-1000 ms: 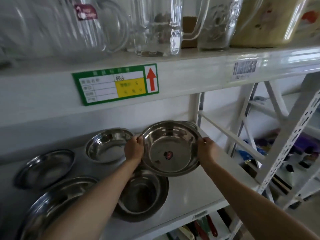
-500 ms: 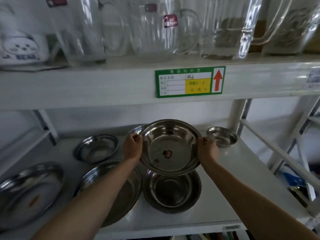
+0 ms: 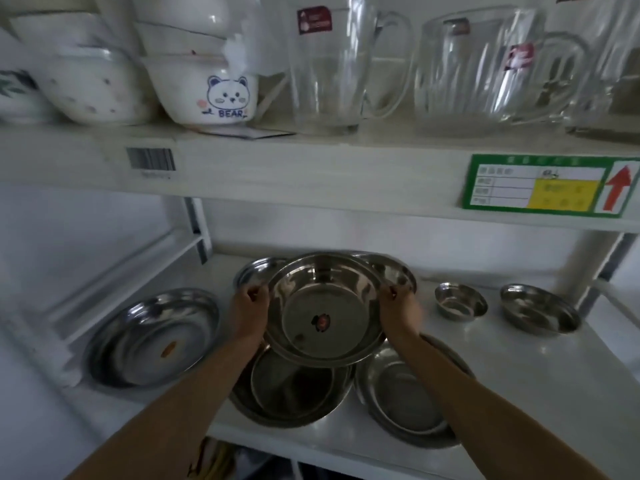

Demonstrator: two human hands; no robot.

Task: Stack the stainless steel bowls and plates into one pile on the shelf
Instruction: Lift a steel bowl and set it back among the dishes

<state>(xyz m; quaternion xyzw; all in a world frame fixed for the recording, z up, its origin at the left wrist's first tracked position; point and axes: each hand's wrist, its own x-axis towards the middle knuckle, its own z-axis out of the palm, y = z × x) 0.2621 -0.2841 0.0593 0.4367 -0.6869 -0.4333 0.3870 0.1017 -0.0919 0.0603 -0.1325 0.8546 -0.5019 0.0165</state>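
Fingers (image 3: 252,292) of the left hand (image 3: 248,315) and right hand (image 3: 401,311) curl over opposite rims of the steel bowl (image 3: 323,308), fingertips mostly hidden behind the metal. The bowl tilts toward the camera above the shelf (image 3: 554,375), over a larger bowl (image 3: 291,389) half covered by it. It's shiny, flat-bottomed, with a small dark sticker too blurred to read.

Both hands, left hand (image 3: 250,311) and right hand (image 3: 401,310), grip opposite rims of a bowl (image 3: 323,308) above a wide bowl (image 3: 289,386) on the shelf (image 3: 540,382). A plate (image 3: 152,337) lies to the left, another (image 3: 403,393) to the right. Two small bowls (image 3: 460,301) (image 3: 540,308) sit farther right, near the back.
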